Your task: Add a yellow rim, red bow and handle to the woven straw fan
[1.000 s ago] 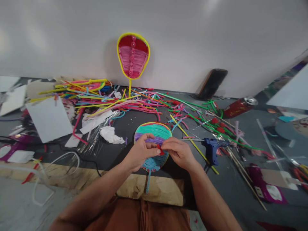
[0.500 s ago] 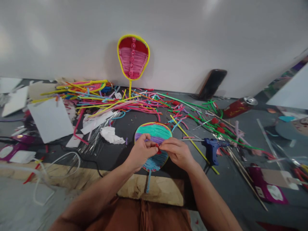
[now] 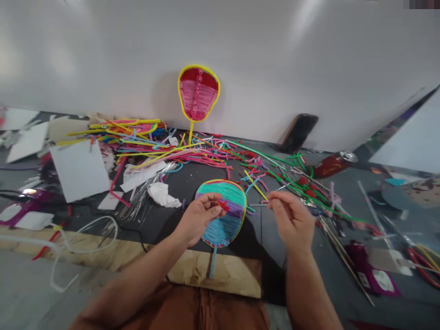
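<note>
My left hand (image 3: 201, 216) pinches a small red pipe-cleaner piece (image 3: 223, 205) between thumb and fingertips. It is held over a round paddle-shaped fan (image 3: 223, 188), banded in green, purple and blue with a yellow rim, lying on the dark table; a blue stem points toward me. To the right, my right hand (image 3: 292, 220) is raised apart from the fan, thumb and fingers pressed together. What they hold, if anything, is too small to make out. Behind that hand the blue glue gun (image 3: 318, 211) is mostly hidden.
A pink-and-red fan (image 3: 199, 94) with a yellow rim stands against the white wall. Loose pipe cleaners (image 3: 206, 156) cover the table's back. A phone (image 3: 300, 133), a tilted red can (image 3: 335, 165), white paper (image 3: 80, 172), crumpled tissue (image 3: 163, 196) and a purple glue gun (image 3: 373, 268) lie around.
My right hand has moved away from the red piece, to the right, in front of the blue glue gun. My left hand still holds the red piece. The view has shifted slightly.
</note>
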The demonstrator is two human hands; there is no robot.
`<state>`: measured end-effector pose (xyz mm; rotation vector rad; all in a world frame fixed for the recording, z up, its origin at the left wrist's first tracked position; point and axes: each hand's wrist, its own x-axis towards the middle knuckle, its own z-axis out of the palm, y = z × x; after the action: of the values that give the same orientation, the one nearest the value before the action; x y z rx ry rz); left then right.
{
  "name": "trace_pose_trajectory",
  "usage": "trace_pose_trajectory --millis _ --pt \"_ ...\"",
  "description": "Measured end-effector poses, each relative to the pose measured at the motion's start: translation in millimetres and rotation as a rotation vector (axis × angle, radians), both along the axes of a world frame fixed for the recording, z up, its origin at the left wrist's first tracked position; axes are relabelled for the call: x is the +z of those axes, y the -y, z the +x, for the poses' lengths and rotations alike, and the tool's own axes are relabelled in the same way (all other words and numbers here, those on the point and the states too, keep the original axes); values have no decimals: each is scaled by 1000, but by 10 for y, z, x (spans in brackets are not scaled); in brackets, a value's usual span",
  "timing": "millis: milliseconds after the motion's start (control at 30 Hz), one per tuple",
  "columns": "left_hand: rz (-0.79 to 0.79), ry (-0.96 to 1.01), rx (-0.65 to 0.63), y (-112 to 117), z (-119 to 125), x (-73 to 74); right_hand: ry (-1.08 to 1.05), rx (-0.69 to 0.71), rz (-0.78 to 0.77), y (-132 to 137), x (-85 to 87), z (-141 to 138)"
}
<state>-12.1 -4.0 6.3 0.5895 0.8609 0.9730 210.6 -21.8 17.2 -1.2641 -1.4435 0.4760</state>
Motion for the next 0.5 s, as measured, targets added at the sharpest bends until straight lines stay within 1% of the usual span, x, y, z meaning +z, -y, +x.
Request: trace_pose_trajectory --millis 67,100,167,233,333,500 --pt "-31 67 8 -5 -28 16 73 -102 -16 139 94 150" --pt "-46 94 13 -9 -39 21 125 -149 -27 217 113 237" --pt "-76 137 21 -16 -55 21 253 -207 -52 377 86 416" --pt "-103 165 27 -19 -65 14 388 -311 -69 524 -8 572" --pt "-134 172 13 -15 -76 -3 550 -392 -133 691 -185 716" --pt "-138 166 -16 -10 -103 -46 670 -517 -347 819 -419 806"
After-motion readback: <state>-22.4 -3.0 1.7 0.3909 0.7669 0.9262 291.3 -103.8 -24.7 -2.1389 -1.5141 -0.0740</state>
